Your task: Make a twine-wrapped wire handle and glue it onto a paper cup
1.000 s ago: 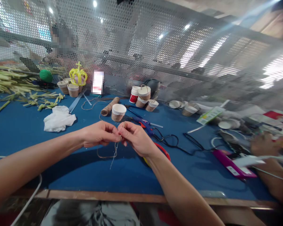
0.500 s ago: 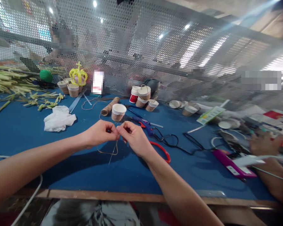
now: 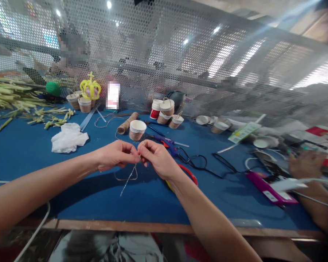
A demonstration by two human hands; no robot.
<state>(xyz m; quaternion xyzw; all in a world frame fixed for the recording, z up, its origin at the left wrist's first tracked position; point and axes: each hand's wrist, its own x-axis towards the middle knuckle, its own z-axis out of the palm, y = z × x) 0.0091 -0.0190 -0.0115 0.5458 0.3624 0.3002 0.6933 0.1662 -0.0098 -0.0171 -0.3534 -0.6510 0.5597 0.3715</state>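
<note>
Both hands meet above the middle of the blue table, fingertips pinched close together. My left hand (image 3: pixel 119 154) is closed on a thin brown string (image 3: pixel 137 173), which hangs in a loop below the fingers. A pale, clear-looking strand (image 3: pixel 128 181) dangles beside it. My right hand (image 3: pixel 154 154) is closed on the same string at its upper end; the fingers hide the exact spot. Just beyond the hands stands a small twine-wrapped white cup (image 3: pixel 137 131), with a roll of twine (image 3: pixel 128 123) to its left. A glue gun (image 3: pixel 168 144) lies behind my right hand.
Red-handled scissors (image 3: pixel 190 174) lie partly under my right forearm. White crumpled cloth (image 3: pixel 69 138) and green leaf strips (image 3: pixel 47 117) are on the left. More cups (image 3: pixel 167 107) stand at the back. On the right are a purple power strip (image 3: pixel 270 188) and another person's hand (image 3: pixel 307 163).
My hands have shifted very slightly to the right. The hanging pale strand has swung down and left, and more of the scissors' handles shows.
</note>
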